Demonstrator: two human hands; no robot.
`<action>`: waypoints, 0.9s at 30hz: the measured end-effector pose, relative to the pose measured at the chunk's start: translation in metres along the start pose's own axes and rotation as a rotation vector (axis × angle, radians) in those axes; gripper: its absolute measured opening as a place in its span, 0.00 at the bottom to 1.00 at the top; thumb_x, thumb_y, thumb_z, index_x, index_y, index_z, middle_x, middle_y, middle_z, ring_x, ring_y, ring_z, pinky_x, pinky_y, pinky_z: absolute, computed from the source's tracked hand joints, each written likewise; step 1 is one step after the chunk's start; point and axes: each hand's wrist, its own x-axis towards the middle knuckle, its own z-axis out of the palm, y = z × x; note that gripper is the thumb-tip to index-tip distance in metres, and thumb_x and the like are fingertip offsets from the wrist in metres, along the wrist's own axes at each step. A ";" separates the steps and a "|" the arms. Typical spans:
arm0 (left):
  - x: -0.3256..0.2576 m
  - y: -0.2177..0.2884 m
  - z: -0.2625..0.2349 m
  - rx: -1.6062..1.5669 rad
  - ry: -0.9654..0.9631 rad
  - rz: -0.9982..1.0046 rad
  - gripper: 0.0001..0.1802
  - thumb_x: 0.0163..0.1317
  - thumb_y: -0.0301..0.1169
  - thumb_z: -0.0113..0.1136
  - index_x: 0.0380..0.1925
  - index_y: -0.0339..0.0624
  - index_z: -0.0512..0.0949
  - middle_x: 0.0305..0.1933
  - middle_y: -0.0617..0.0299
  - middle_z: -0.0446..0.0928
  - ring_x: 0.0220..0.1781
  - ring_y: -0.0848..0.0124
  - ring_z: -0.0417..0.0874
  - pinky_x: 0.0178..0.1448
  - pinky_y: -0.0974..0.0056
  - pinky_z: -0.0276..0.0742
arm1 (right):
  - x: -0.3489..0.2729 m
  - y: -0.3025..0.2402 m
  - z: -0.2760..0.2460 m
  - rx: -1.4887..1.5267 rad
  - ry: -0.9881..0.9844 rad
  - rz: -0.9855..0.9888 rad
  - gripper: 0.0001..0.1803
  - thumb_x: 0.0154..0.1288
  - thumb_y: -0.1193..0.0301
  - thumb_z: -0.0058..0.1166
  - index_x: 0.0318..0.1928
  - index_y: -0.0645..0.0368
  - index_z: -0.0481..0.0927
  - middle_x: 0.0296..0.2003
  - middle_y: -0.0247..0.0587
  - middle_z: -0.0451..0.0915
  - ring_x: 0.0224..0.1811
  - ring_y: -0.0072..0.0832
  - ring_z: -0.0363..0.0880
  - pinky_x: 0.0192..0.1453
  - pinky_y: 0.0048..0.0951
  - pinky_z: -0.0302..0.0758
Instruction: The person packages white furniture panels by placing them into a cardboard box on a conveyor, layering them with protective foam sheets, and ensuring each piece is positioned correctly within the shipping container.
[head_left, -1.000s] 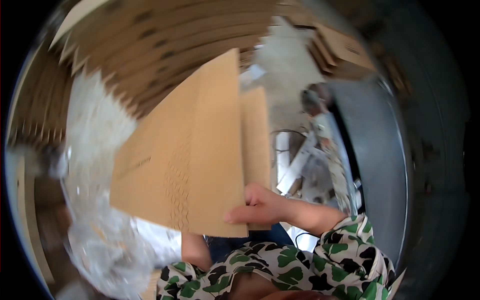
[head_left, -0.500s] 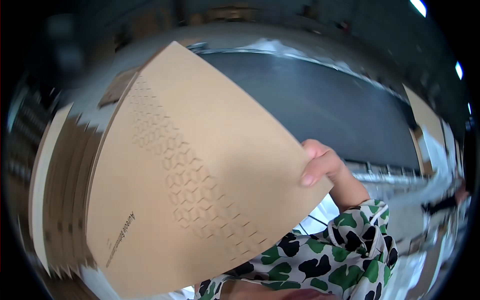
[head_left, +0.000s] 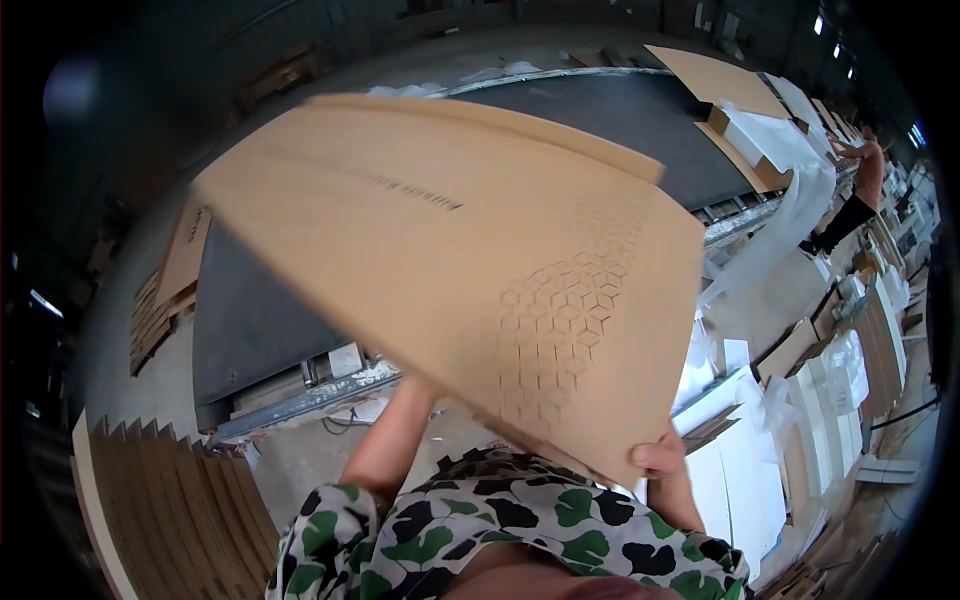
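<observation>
A large flat cardboard carton (head_left: 400, 230), brown with dark line print of hexagons and a short row of lettering, spans the middle of the view, tilted in front of me. At its near right corner, my right hand (head_left: 658, 460) grips the edge, thumb on the upper face and the other fingers behind it. My left hand (head_left: 418, 388) reaches under the near long edge; the cardboard hides its fingers. Along the far side runs a narrow folded-up flap (head_left: 500, 122). Beneath the carton lies a long black conveyor belt (head_left: 240, 320), partly covered by it.
Folded cardboard sheets (head_left: 170, 500) stand in a row at lower left. A pallet with cardboard (head_left: 180, 260) sits beyond. Farther along the belt are an opened carton (head_left: 745, 145) and white foam wrap (head_left: 770, 235). White panels (head_left: 735, 480) lie at right; a person (head_left: 865, 180) stands beyond.
The carton has turned, its printed hexagons shifting from left of centre to the right. My left forearm has come into view under it. The view has swung, showing more at right.
</observation>
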 end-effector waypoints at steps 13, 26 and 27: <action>-0.122 -0.081 -0.150 0.079 0.212 -0.037 0.34 0.60 0.39 0.51 0.63 0.40 0.52 0.60 0.59 0.62 0.54 0.69 0.70 0.54 0.64 0.70 | 0.077 0.139 0.134 0.085 -0.290 0.679 0.18 0.68 0.63 0.40 0.49 0.61 0.72 0.38 0.39 0.78 0.37 0.25 0.77 0.39 0.24 0.76; -0.120 0.024 -0.102 0.312 1.032 0.324 0.31 0.55 0.57 0.52 0.53 0.54 0.61 0.39 0.66 0.68 0.48 0.72 0.68 0.49 0.50 0.65 | 0.157 0.063 -0.044 -1.121 0.485 0.257 0.38 0.56 0.50 0.54 0.56 0.69 0.64 0.26 0.48 0.78 0.29 0.31 0.80 0.23 0.26 0.72; -0.131 0.009 -0.092 0.241 1.104 0.314 0.34 0.56 0.63 0.43 0.54 0.54 0.63 0.41 0.63 0.71 0.50 0.70 0.67 0.53 0.49 0.63 | 0.170 0.076 -0.049 -1.012 0.517 0.256 0.33 0.56 0.51 0.52 0.52 0.66 0.67 0.23 0.43 0.77 0.23 0.26 0.77 0.19 0.23 0.67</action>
